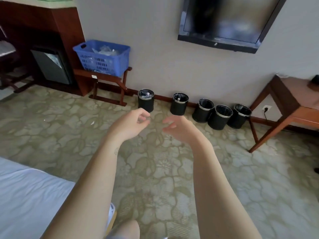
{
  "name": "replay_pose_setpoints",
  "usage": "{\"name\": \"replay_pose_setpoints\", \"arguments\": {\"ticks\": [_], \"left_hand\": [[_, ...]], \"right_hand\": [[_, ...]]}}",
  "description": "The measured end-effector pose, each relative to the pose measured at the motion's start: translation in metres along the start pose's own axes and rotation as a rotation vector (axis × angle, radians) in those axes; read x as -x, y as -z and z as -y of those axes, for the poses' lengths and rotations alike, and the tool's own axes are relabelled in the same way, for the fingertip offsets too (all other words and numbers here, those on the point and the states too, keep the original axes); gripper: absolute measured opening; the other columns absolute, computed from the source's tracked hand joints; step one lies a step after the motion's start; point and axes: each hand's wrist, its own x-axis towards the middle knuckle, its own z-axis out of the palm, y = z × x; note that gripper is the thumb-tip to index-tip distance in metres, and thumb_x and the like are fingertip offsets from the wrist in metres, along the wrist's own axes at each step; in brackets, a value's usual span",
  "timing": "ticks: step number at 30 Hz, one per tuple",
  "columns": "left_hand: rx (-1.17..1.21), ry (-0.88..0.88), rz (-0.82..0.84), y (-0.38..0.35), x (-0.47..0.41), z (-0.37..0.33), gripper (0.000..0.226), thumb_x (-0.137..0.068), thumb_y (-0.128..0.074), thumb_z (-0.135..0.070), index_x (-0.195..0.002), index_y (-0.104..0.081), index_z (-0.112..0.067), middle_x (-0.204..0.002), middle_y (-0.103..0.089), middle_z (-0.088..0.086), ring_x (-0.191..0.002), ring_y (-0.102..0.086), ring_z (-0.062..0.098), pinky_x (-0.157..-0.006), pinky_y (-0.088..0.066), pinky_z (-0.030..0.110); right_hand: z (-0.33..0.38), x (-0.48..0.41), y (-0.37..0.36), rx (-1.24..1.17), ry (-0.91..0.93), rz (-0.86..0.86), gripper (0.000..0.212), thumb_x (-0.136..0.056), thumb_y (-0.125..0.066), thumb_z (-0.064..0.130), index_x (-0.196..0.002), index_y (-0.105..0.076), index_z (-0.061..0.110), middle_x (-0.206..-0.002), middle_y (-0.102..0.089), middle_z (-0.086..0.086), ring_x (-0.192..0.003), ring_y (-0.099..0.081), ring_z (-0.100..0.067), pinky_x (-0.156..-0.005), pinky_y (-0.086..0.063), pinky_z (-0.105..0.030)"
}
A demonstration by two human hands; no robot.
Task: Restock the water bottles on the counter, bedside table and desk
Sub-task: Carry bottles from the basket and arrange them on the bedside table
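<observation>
Both my arms reach forward over the patterned carpet. My left hand [131,124] and my right hand [177,126] hang side by side with loosely curled fingers and hold nothing. A blue plastic basket [101,63] with clear plastic bottles inside stands on a wooden rack [110,83] against the wall, far left of my hands. The counter [51,7] with a pale green top is at the upper left. The wooden desk [291,99] is at the right edge.
Several black waste bins [203,109] line the wall ahead; two of them hold a bottle. A TV [227,21] hangs above. A small fridge [51,66] sits under the counter. The white bed [25,195] fills the lower left.
</observation>
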Motion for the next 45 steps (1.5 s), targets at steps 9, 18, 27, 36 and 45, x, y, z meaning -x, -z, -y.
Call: {"name": "replay_pose_setpoints", "arguments": {"ticks": [9,18,27,36,45], "left_hand": [[-0.062,0.054,-0.068,0.042,-0.116,0.059,0.023,-0.094,-0.057,-0.039,-0.116,-0.060,-0.034,-0.112,-0.061,-0.014,-0.104,-0.062,0.013,-0.090,-0.052,0.042],[-0.137,0.043,-0.153,0.109,-0.222,0.090,0.024,-0.093,-0.059,-0.039,-0.117,-0.059,-0.035,-0.109,-0.061,-0.015,-0.102,-0.060,0.013,-0.093,-0.050,0.042],[-0.131,0.092,-0.146,0.123,-0.316,0.125,0.026,-0.093,-0.060,-0.039,-0.119,-0.058,-0.037,-0.113,-0.060,-0.014,-0.105,-0.060,0.012,-0.094,-0.050,0.044],[-0.112,0.128,-0.235,0.135,-0.467,0.138,0.026,-0.093,-0.061,-0.037,-0.118,-0.059,-0.035,-0.116,-0.063,-0.012,-0.102,-0.060,0.010,-0.086,-0.049,0.032],[-0.108,0.226,-0.283,0.155,-0.591,0.159,0.024,-0.090,-0.061,-0.041,-0.114,-0.059,-0.039,-0.110,-0.063,-0.015,-0.098,-0.062,0.009,-0.091,-0.052,0.041]], "right_hand": [[0.040,-0.151,-0.021,0.090,0.107,0.119,0.036,-0.085,-0.065,0.031,-0.121,-0.060,0.030,-0.113,-0.064,0.001,-0.096,-0.061,-0.016,-0.077,-0.048,-0.026],[0.107,-0.277,-0.019,0.090,0.225,0.120,0.036,-0.089,-0.064,0.027,-0.125,-0.061,0.024,-0.115,-0.064,0.001,-0.090,-0.057,-0.015,-0.075,-0.040,-0.021],[0.112,-0.394,-0.023,0.076,0.261,0.176,0.035,-0.088,-0.065,0.030,-0.122,-0.061,0.027,-0.092,-0.058,0.012,-0.088,-0.057,-0.013,-0.061,-0.036,-0.012],[0.125,-0.571,0.008,0.122,0.324,0.222,0.032,-0.087,-0.066,0.033,-0.119,-0.061,0.029,-0.098,-0.062,0.008,-0.075,-0.059,-0.005,-0.062,-0.040,-0.022],[0.148,-0.715,0.025,0.144,0.398,0.332,0.031,-0.087,-0.067,0.031,-0.117,-0.062,0.028,-0.097,-0.058,0.008,-0.095,-0.058,-0.015,-0.087,-0.047,-0.029]]}}
